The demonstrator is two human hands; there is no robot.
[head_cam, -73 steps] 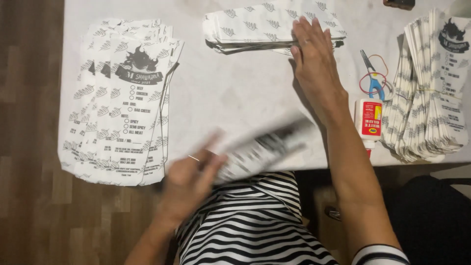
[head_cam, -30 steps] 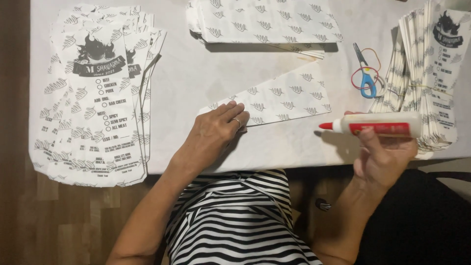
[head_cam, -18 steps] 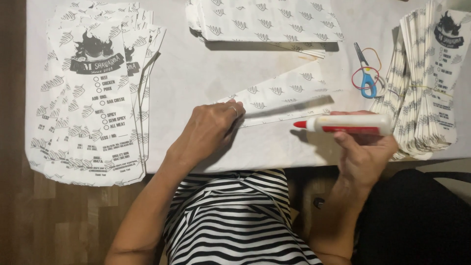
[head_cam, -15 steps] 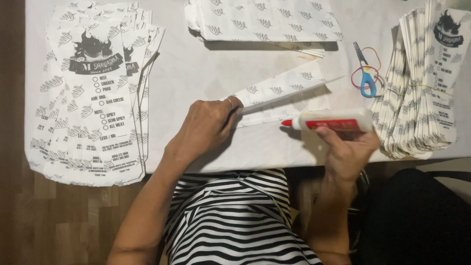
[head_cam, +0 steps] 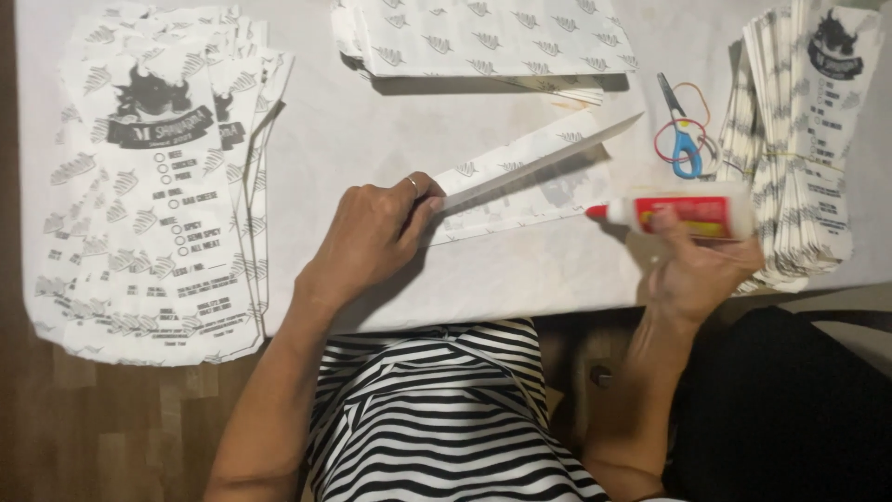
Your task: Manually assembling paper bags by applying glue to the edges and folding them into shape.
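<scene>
A long printed paper sheet (head_cam: 544, 186) lies on the white table (head_cam: 372, 121) in front of me, with one edge flap lifted up. My left hand (head_cam: 372, 232) presses on the sheet's near end and pinches the raised flap. In my right hand (head_cam: 697, 270) is a white glue bottle with a red label (head_cam: 683, 212), held sideways. Its red tip points left at the right end of the sheet, close to the paper.
A spread stack of flat printed sheets (head_cam: 153, 186) lies at the left. A pile of folded patterned paper (head_cam: 483, 37) sits at the back. At the right are blue-handled scissors (head_cam: 683, 139), rubber bands and a stack of finished bags (head_cam: 799, 149). The table's front edge is by my body.
My right hand took up the glue bottle and swept its tip leftward, then back to the sheet's right end. The left hand laid the sheet down and now lifts its flap.
</scene>
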